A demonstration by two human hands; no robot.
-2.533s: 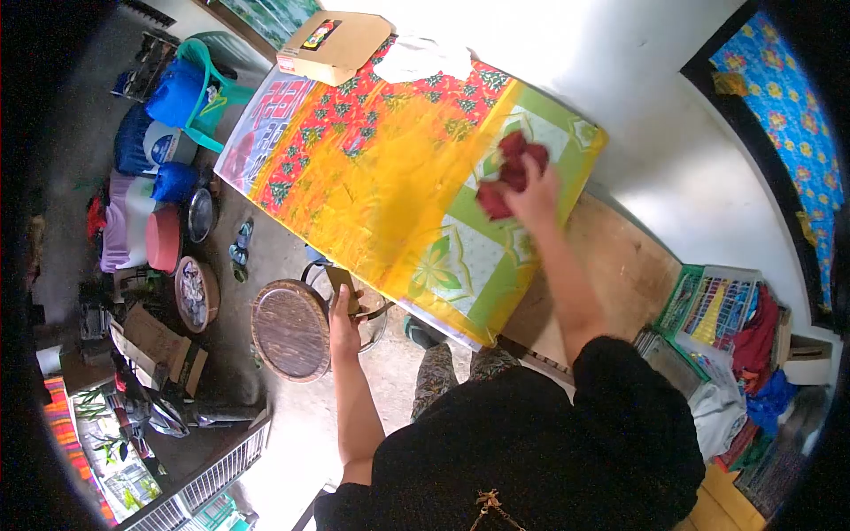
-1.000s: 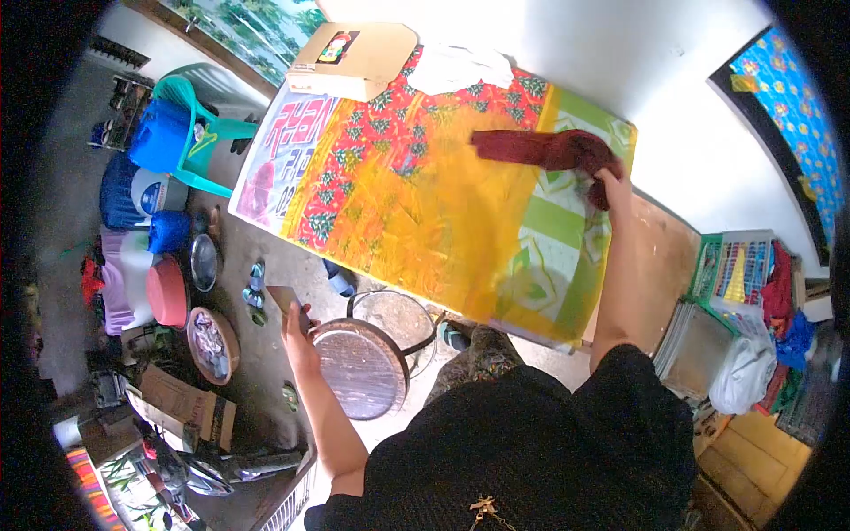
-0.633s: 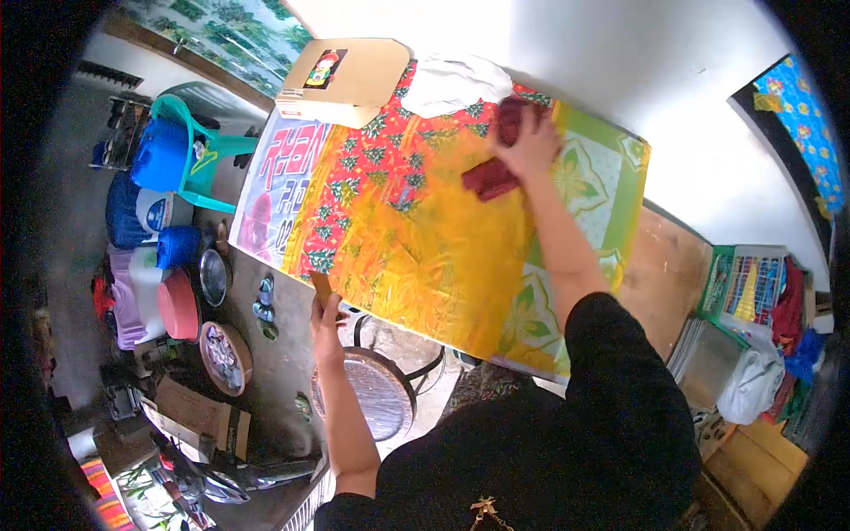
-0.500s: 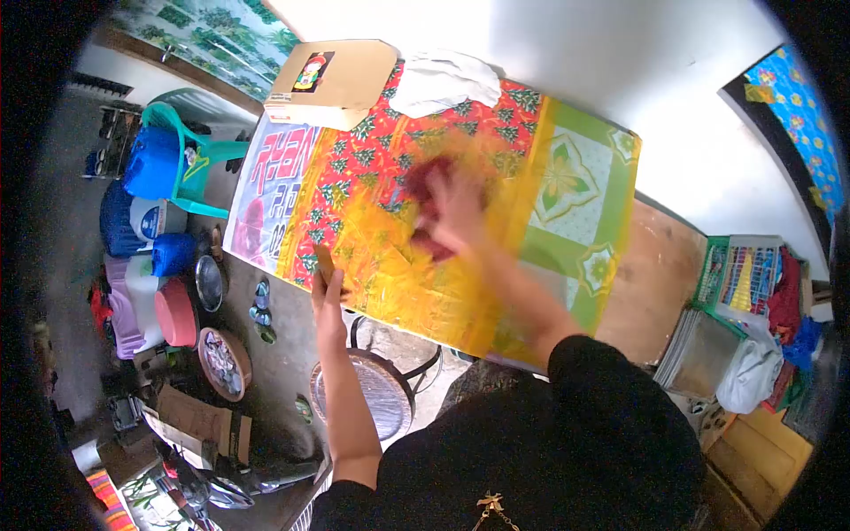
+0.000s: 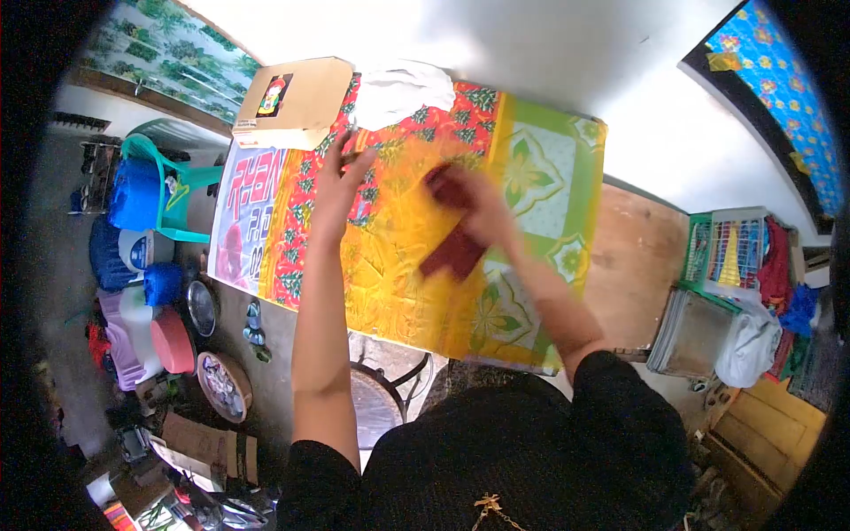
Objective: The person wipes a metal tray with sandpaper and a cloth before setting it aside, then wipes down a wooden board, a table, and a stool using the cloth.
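Observation:
A dark red cloth point(image 5: 453, 252) hangs from my right hand point(image 5: 485, 212), which is closed on it and smeared by motion over the middle of the table. Beneath the cloth lies a wrinkled yellow sheet point(image 5: 376, 288); whether it is fabric or plastic I cannot tell. My left hand point(image 5: 335, 190) is raised over the red tree-patterned table cover point(image 5: 297, 234), near the cardboard box, its fingers apart. Nothing shows clearly in that hand. Green-and-white flowered covering point(image 5: 536, 173) spreads over the table's right side.
On the table's far side are a cardboard box point(image 5: 305, 97) and a white cloth point(image 5: 403, 93). A round stool point(image 5: 376, 407) stands below the near edge. Left of the table are a green chair point(image 5: 190, 208) and several tubs; baskets point(image 5: 730, 252) stand at the right.
My left hand has moved up and away from the table's near edge, further over the cover. My right hand has shifted slightly right with the dark red cloth. The view has tilted a little.

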